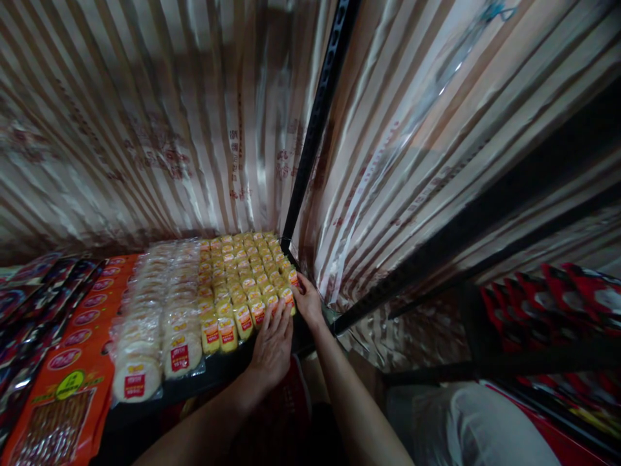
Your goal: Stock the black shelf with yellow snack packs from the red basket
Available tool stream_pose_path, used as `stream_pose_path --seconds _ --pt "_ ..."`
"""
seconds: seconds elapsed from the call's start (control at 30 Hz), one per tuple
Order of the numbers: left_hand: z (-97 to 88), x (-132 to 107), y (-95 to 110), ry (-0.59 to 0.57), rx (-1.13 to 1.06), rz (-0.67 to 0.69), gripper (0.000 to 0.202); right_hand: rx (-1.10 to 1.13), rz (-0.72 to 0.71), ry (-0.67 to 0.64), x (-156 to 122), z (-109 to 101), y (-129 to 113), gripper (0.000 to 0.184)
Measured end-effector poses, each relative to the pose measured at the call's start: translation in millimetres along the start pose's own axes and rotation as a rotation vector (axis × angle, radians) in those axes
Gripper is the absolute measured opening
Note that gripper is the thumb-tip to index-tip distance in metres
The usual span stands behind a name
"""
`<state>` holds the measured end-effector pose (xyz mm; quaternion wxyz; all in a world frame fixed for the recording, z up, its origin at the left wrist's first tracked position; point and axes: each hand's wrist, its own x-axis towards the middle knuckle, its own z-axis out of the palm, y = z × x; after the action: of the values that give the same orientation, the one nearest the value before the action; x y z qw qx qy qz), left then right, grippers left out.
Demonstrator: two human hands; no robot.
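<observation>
Rows of small yellow packaged snacks with red-and-white labels stand packed together on a dark shelf. My left hand lies over the front of the right-hand rows, fingers stretched out and touching the front packs. At the right end of the rows, my right hand has its thumb and fingers around a yellow snack pack. Its other fingers are partly hidden. Beside the yellow packs are two rows of clear-wrapped, round, pale pastries with red labels.
Orange snack bags and dark packets lie farther left. A black metal post rises at the shelf corner before pleated, printed sheeting. Red packages sit on another rack at right, beyond a slanted black bar.
</observation>
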<state>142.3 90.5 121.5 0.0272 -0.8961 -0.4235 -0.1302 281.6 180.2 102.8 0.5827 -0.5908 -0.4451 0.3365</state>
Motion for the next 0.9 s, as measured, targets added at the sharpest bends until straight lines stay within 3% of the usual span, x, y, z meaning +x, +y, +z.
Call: stream_pose_path --seconds 0.1,0.3,0.47,0.9 --pt "1.5 -0.1 0.1 0.002 -0.009 0.003 0.054 0.037 0.009 0.005 -3.4 0.9 -0.8 0.045" --pt "3.8 0.6 -0.8 0.005 -0.008 0.001 0.052 -0.213 -0.083 0.055 -8.3 1.9 -1.5 0.039" --pt "3.8 0.0 -1.0 0.028 -0.015 0.006 0.054 -0.155 -0.009 0.035 -10.9 5.7 -4.7 0.04" --pt "1.1 -0.7 0.3 0.008 -0.039 0.007 0.049 -0.137 -0.026 0.022 -5.8 8.1 0.1 0.042"
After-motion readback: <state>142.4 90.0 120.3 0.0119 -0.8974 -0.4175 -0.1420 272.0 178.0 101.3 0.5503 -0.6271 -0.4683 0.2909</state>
